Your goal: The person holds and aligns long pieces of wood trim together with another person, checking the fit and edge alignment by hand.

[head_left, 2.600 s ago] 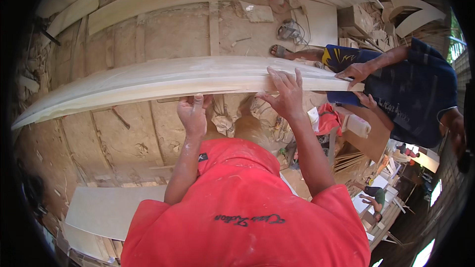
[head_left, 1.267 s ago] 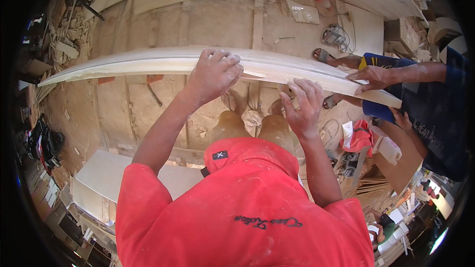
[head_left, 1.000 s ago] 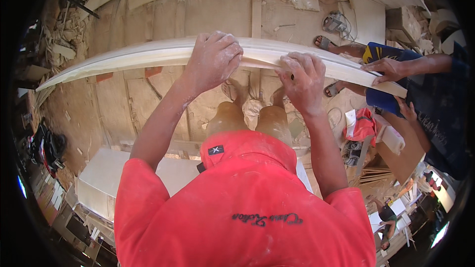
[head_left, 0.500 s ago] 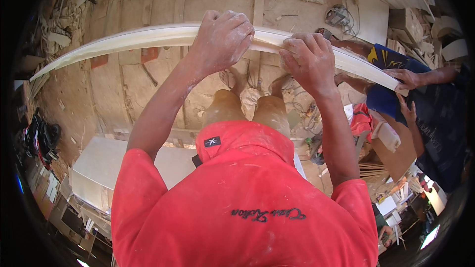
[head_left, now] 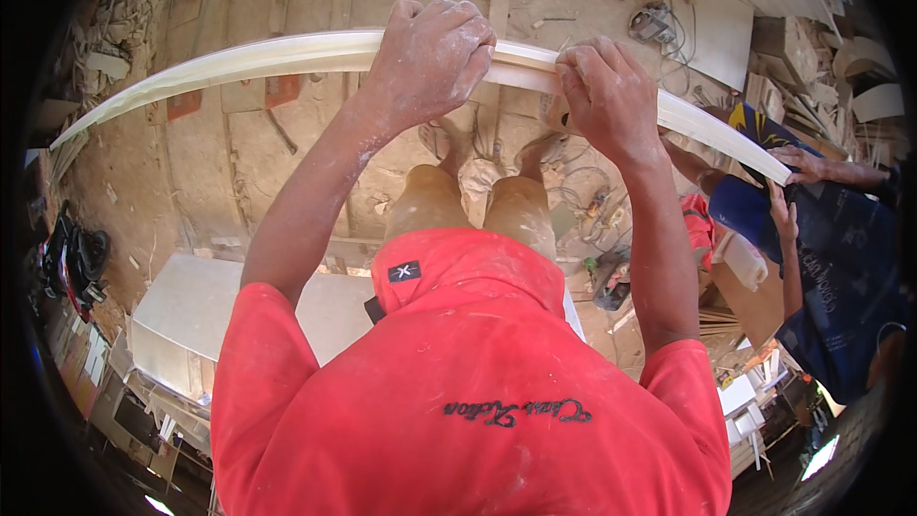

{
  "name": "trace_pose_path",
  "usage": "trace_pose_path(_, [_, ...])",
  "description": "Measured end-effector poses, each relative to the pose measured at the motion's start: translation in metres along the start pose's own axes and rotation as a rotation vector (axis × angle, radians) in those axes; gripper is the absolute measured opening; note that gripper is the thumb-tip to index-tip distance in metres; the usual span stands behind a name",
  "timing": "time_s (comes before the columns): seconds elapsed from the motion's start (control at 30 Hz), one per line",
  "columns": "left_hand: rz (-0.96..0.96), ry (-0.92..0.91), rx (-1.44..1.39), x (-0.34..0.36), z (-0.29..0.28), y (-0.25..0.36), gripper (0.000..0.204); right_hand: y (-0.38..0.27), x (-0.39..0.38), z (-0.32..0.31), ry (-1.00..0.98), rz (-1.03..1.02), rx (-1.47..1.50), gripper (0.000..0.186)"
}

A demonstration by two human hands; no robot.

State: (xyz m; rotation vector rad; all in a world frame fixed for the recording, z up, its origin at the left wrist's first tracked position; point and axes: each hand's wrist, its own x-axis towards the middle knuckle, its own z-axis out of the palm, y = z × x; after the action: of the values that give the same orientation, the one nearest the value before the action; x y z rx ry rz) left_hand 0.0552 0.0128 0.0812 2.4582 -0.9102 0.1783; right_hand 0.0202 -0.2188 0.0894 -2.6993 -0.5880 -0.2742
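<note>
A long, pale wooden board (head_left: pixel 258 55), seen nearly edge-on, spans the view in front of me from far left to right. My left hand (head_left: pixel 435 62), dusted white, is closed over its upper edge near the middle. A short way to the right, my right hand (head_left: pixel 608 96) is curled over the same edge, fingertips turned down. Between my two hands a narrow groove or gap shows along the edge. At the board's right end, a co-worker's hand (head_left: pixel 800 163) touches it, with the other hand (head_left: pixel 783 212) just below. The board's far face is hidden.
A corded power tool (head_left: pixel 652 24) lies at the upper right beside a pale sheet (head_left: pixel 712 33). A large pale box-like piece (head_left: pixel 172 311) stands at left. Scrap wood is stacked at the right. Cables and a red cloth (head_left: pixel 697 225) lie near the co-worker.
The board has moved slightly farther from me with both my hands on it. My right hand has shifted a little right and outward. The co-worker's hands have moved to the board's right tip.
</note>
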Motion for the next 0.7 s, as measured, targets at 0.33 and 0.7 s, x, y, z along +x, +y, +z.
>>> trace_pose_path(0.33, [-0.131, 0.272, -0.056, -0.018, -0.007, 0.032, 0.013, 0.003, 0.002, -0.002, -0.032, 0.060, 0.077, 0.004])
trace_pose_path(0.7, [-1.023, 0.301, -1.727, -0.028, 0.088, 0.098, 0.047, 0.010, 0.025, -0.024, -0.328, 0.106, 0.169, 0.008])
